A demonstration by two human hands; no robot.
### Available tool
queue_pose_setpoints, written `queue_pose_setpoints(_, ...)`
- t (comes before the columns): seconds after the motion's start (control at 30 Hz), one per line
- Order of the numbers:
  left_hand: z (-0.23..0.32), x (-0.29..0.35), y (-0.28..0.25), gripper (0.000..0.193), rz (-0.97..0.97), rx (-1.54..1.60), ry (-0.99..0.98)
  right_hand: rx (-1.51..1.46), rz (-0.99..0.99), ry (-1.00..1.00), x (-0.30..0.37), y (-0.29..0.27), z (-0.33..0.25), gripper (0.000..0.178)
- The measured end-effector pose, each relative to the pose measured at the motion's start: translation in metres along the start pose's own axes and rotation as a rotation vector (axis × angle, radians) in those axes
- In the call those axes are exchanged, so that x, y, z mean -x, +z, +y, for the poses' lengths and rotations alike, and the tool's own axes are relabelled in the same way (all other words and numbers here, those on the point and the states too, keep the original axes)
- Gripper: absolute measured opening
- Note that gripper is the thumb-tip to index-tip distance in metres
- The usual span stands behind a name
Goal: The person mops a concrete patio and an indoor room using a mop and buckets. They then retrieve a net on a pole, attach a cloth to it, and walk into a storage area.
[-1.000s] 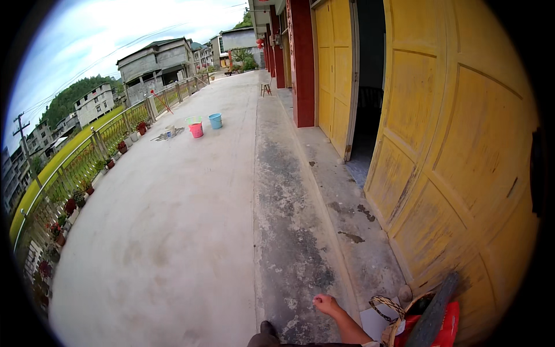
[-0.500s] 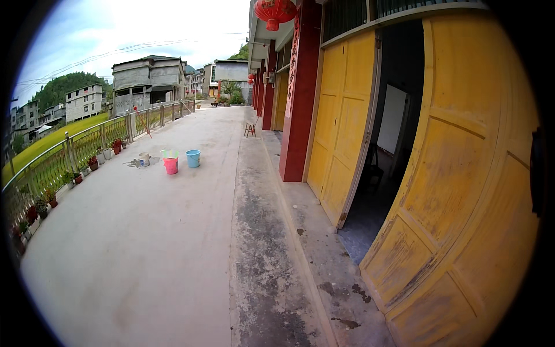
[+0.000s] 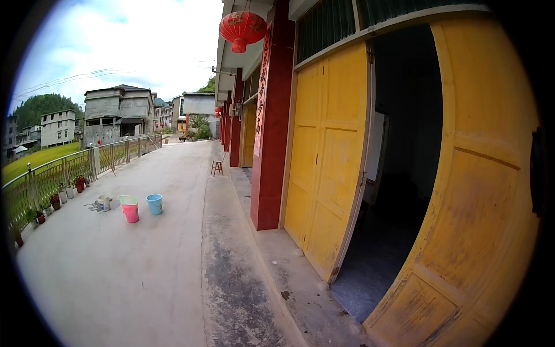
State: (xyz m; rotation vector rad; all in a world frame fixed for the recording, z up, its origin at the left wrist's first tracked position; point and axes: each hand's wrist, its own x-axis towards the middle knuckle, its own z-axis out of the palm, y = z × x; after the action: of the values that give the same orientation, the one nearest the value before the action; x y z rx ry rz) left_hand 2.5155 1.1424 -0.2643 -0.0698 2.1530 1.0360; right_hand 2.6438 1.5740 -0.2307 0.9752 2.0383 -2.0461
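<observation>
Standing nearest the person, on the right side of the view, is a yellow door (image 3: 480, 191) with scuffed lower panels. Both hands are out of view; whether either is clenched, released or grasping anything cannot be told, nor can the door's exact position relative to them. Left of this door is a dark open doorway (image 3: 404, 156). Yellow panels (image 3: 329, 156) form its other side, next to a red pillar (image 3: 277, 133). A red lantern (image 3: 243, 30) hangs near the pillar's top. Along the building runs a stained concrete strip (image 3: 237, 289), with a small stool (image 3: 217, 168) farther down. On the pale yard (image 3: 115, 283), a blue bucket (image 3: 154, 205) stands just beside a pink bucket (image 3: 130, 214); something light green shows at the pink one's rim. A whitish pail (image 3: 104, 203) stands near them, by a dark patch (image 3: 92, 206). Potted plants (image 3: 55, 201) line the metal railing (image 3: 68, 170) at left; a grey building (image 3: 104, 107) rises beyond.
</observation>
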Motion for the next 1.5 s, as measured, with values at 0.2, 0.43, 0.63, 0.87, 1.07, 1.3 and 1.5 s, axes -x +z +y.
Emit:
queue_pose_setpoints(0.2,-0.043,-0.070,-0.067,0.032,0.138,0.526,-0.360,0.526,0.015,-0.285,-0.284,0.082,-0.087,0.024)
queue_pose_setpoints(0.43,-0.048,-0.203,-0.158,0.032,0.167,0.540,-0.499,0.498,-0.181,-0.174,-0.451,0.166,-0.131,0.029)
queue_pose_setpoints(0.63,0.069,-0.376,-0.280,0.032,0.196,0.508,-0.322,0.554,-0.072,0.157,-0.519,0.142,-0.160,0.026)
queue_pose_setpoints(0.87,0.289,-0.573,-0.394,0.035,0.166,0.277,0.140,0.532,-0.052,0.368,-0.636,0.158,-0.187,0.023)
queue_pose_setpoints(1.07,0.346,-0.687,-0.468,0.036,0.035,0.176,0.001,0.590,-0.133,0.390,-0.813,0.214,-0.245,0.021)
queue_pose_setpoints(1.3,0.273,-0.705,-0.571,0.033,0.408,0.593,-0.403,0.700,-0.303,-0.109,-1.102,0.402,-0.472,0.020)
queue_pose_setpoints(1.5,0.258,-0.746,-0.612,0.036,0.492,0.984,-0.643,0.642,-0.437,-0.411,-1.265,0.572,-0.615,0.021)
